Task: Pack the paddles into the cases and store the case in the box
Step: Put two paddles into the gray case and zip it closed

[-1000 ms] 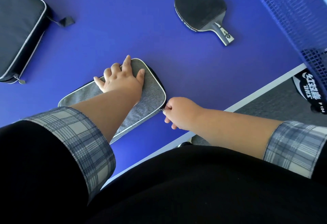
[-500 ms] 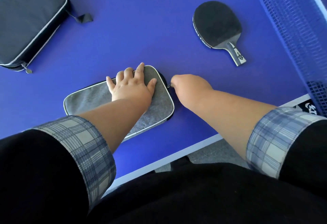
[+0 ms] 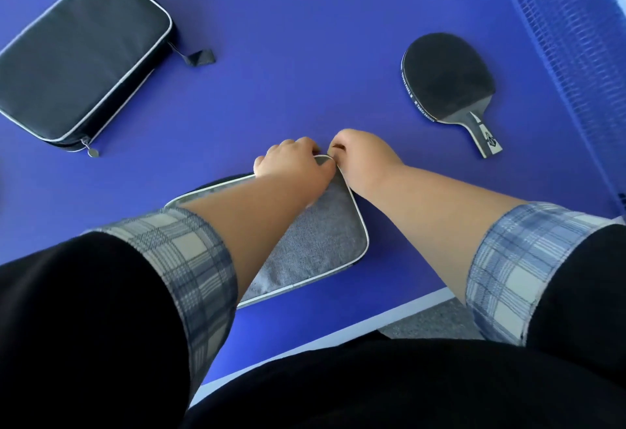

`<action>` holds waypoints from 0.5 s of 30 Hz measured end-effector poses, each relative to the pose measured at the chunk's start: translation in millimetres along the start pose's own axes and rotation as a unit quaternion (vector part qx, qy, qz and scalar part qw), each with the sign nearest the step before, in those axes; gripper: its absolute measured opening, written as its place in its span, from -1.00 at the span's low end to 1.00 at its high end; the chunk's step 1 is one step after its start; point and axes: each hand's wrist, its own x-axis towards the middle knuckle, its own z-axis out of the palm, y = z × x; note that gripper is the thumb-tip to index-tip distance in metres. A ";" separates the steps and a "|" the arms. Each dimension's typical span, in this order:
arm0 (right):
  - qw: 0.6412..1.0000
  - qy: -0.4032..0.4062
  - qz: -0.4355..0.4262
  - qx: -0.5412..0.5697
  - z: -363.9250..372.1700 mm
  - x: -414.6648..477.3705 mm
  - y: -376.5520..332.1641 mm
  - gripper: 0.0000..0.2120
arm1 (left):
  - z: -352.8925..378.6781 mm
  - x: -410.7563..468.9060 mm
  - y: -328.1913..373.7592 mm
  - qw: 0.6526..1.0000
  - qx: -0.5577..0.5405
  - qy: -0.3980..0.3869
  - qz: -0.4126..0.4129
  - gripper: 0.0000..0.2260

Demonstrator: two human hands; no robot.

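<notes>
A grey paddle case (image 3: 315, 242) with pale piping lies flat near the table's front edge, under my forearms. My left hand (image 3: 291, 164) grips its far corner with curled fingers. Right beside it, my right hand (image 3: 359, 154) pinches the zipper pull at that same corner; the pull itself is hidden by my fingers. A black paddle (image 3: 443, 79) with a dark striped handle lies loose on the table to the right. A black case (image 3: 78, 59) with a zipper tab sits at the far left. No box is in view.
The blue table (image 3: 288, 55) has a white line along its front edge, with grey floor below. A blue net (image 3: 576, 38) runs along the right side, close to the black paddle.
My right hand has run along the grey case's right edge, from the near corner to the far one. My left hand slid forward from the case's top to its far corner and curled.
</notes>
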 end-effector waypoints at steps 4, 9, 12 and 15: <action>0.974 0.028 0.093 0.207 7.3 -0.2 8.8 -0.88 | -19.5 17.7 11.1 0.990 -0.053 -0.128 0.013 -0.74; 0.907 0.047 0.193 0.372 14.4 0.6 10.4 -0.88 | -22.5 19.6 23.1 0.986 0.033 -0.151 0.057 -0.69; 0.889 0.027 0.198 0.412 10.8 4.8 2.9 -0.85 | -22.5 23.5 32.3 0.966 0.144 -0.172 0.127 -0.76; 0.887 0.063 0.208 0.407 8.5 2.4 3.1 -0.77 | -21.8 30.2 31.9 0.927 0.272 -0.174 0.191 -0.57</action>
